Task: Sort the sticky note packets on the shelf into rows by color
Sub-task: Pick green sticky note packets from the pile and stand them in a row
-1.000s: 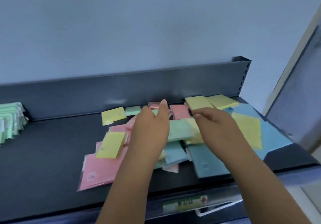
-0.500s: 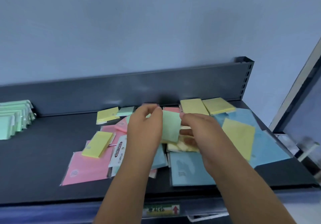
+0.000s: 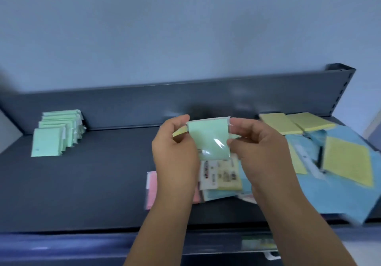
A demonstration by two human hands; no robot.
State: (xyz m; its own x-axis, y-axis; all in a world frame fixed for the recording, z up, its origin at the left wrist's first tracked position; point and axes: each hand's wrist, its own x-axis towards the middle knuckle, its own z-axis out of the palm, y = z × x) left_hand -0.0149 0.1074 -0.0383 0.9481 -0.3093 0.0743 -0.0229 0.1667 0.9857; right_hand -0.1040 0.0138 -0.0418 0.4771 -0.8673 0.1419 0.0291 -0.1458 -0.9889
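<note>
Step in hand: one green packet (image 3: 208,139) is up out of the mixed pile (image 3: 220,175), prob. bound for the green row. Both hands hold it off the shelf (image 3: 103,183), just above the pile, approx mid-shelf. The left hand (image 3: 175,148) pinches its left edge and the right hand (image 3: 261,148) pinches the right edge w/ thumb & fingers. The plastic wrap glints btw them. A yellow sliver (image 3: 179,132) shows by the left fingers; can't tell if it's a 2nd packet in that hand or one lying behind.

The green row (image 3: 57,131) sits far left near the back wall, packets overlapping, well apart from the pile. Unsorted on the right: yellow packets (image 3: 278,123), blue packets (image 3: 340,193), a pink packet (image 3: 151,189).

Next, prob.: one hand lets go & the other carries the packet left, setting it at the front of the row w/ the same overlap. It needs a firm pinch since the wrap looks slick, plus a check that the yellow bit doesn't ride along.
</note>
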